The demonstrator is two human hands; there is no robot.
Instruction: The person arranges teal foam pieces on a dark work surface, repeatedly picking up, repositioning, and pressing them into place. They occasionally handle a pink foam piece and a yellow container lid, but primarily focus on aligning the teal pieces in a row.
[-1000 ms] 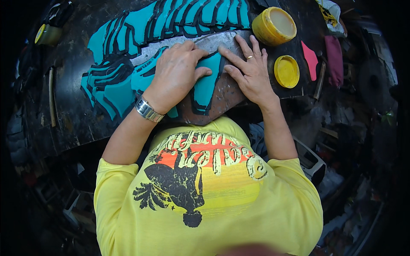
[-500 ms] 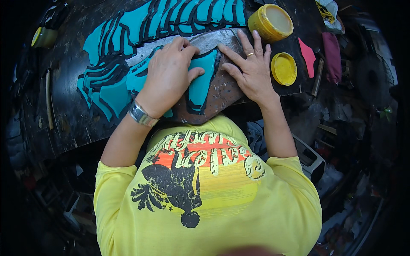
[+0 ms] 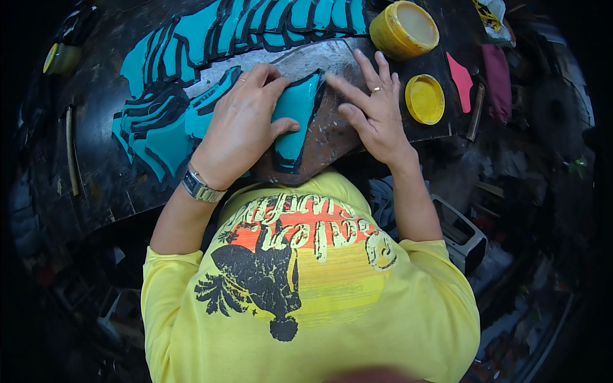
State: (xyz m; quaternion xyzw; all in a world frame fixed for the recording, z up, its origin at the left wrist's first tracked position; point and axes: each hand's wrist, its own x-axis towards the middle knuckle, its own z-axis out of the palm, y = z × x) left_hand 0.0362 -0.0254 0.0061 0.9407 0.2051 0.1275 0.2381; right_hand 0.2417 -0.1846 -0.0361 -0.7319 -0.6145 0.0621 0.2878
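A teal cut-out piece with black edges [image 3: 295,108], like flat leather or synthetic sheet, lies on a worn brown-grey board [image 3: 332,127] in front of me. My left hand [image 3: 242,115] is bent over its left side, the thumb lying on the teal face and the curled fingers near its upper edge. My right hand [image 3: 373,105] is open with fingers spread, and its index fingertip is at the piece's upper right corner. Under and beside my left wrist are more teal pieces [image 3: 169,143], stacked and overlapping.
Overlapping teal pieces [image 3: 198,32] line the far side of the dark table [image 3: 38,179]. At the right stand an open yellow tub [image 3: 403,32] and its yellow lid [image 3: 424,100]. Beyond are a pink cut-out [image 3: 460,83], a wooden-handled tool [image 3: 475,115] and maroon cloth [image 3: 496,83]. A stick [image 3: 71,150] lies left.
My left hand and the teal piece under it have shifted slightly left. My right hand's fingers have lifted and drawn a little nearer me, the index finger staying at the piece's corner.
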